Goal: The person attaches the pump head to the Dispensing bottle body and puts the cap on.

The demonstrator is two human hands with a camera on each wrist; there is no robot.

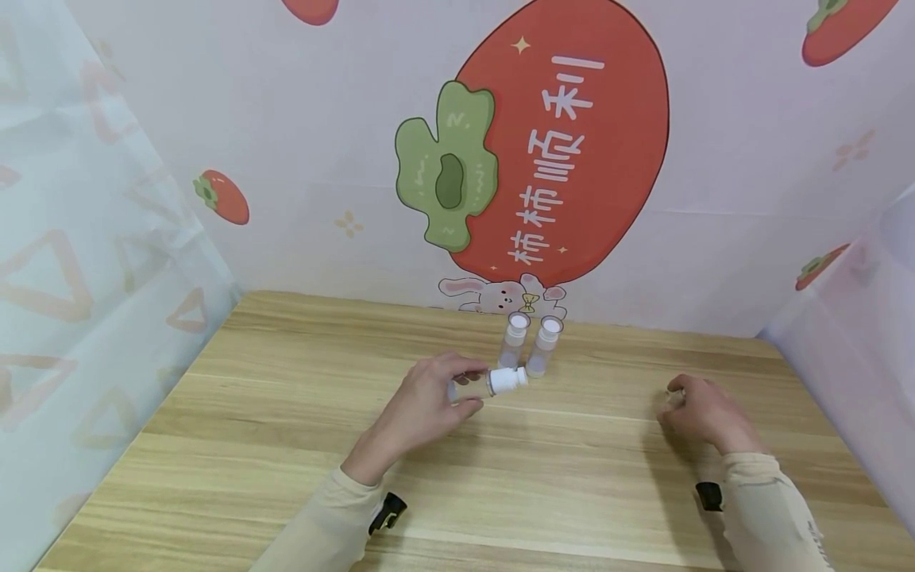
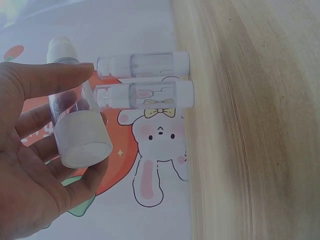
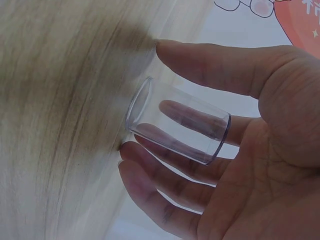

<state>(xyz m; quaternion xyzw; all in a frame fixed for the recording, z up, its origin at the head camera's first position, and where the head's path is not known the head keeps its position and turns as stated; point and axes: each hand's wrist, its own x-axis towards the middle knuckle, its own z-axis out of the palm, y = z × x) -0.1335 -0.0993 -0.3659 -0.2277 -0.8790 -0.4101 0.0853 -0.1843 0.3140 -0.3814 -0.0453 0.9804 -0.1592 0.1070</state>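
My left hand [image 1: 429,401] grips a small clear pump bottle [image 1: 506,380] with a white pump top and white base, tilted on its side above the table. In the left wrist view, thumb and fingers curl round the bottle's body [image 2: 84,140]. Just beyond it, two similar bottles [image 1: 512,342] [image 1: 545,347] stand upright side by side near the wall. Over at the right, my right hand [image 1: 704,413] is around a clear plastic cap [image 3: 182,120] that appears to stand on the table. A gap shows between thumb and cap; the fingers lie loosely bent behind it.
The wooden table [image 1: 300,461] meets a printed back wall sheet [image 1: 322,262] just behind the standing bottles. Pale sheets also hang along the left [image 1: 93,278] and right [image 1: 858,342] sides. Each wrist carries a black device [image 1: 388,512].
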